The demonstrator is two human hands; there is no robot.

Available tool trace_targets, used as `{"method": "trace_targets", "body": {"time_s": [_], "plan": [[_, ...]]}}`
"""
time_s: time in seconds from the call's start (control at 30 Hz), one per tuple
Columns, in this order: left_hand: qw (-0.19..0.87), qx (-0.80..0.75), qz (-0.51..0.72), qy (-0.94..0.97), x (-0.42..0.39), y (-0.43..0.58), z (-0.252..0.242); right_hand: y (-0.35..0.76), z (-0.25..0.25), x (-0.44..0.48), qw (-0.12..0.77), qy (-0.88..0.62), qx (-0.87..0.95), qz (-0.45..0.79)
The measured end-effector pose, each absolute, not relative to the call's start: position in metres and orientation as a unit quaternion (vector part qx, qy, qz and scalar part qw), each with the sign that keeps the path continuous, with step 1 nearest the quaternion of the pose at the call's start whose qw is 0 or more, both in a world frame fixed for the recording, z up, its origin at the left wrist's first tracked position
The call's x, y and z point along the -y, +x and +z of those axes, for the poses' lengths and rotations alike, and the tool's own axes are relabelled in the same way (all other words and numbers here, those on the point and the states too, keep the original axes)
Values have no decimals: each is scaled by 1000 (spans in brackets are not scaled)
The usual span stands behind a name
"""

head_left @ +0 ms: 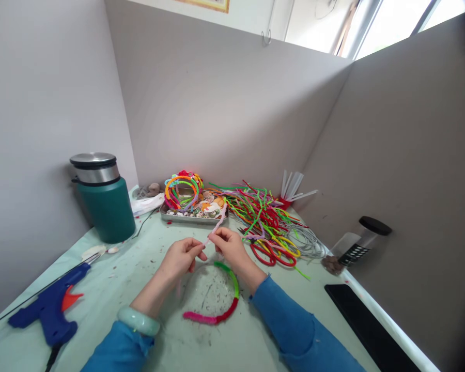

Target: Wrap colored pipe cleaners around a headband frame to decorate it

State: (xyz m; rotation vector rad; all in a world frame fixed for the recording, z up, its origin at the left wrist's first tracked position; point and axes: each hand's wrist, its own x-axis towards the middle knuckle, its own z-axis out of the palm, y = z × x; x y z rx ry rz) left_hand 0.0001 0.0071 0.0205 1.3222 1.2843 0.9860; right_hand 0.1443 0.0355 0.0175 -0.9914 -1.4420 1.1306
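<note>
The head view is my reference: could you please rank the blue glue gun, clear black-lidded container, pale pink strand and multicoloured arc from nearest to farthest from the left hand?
1. Pale pink strand: pinched in the left hand.
2. Multicoloured arc: just below, to the right.
3. Blue glue gun: out to the left.
4. Clear black-lidded container: far right.

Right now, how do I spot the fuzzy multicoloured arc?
On the pale green tablecloth, find the person's left hand and right hand. Below, the fuzzy arc runs green, red, pink, apart from the multicoloured round rings in the silver metal tray.
</note>
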Motion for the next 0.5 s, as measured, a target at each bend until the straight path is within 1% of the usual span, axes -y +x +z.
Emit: {"method": "trace_targets", "body": {"time_s": [0.1, 0.17, 0.27, 0.33, 0.4, 0.5], "plan": [[517, -535, 388, 544, -7, -2, 19, 142, 16, -35, 516, -393, 600, 469], [563, -521, 386, 512, -6, -4, 21, 140, 16, -33, 523, -362, 608, 475], [666, -427, 406, 458, -4, -7, 25, 139, 18, -31, 544, -335, 575, 511], [713, -356, 404, 448, -1, -8, 28, 139, 20, -29, 556, -322, 537, 546], [725, -331, 391, 461, 0, -8, 30, 140, 22, -29, 558, -301, 522, 570], [673, -380, 397, 495, 1, -5, 31, 144, 23, -31, 564, -289, 511, 580]]}}
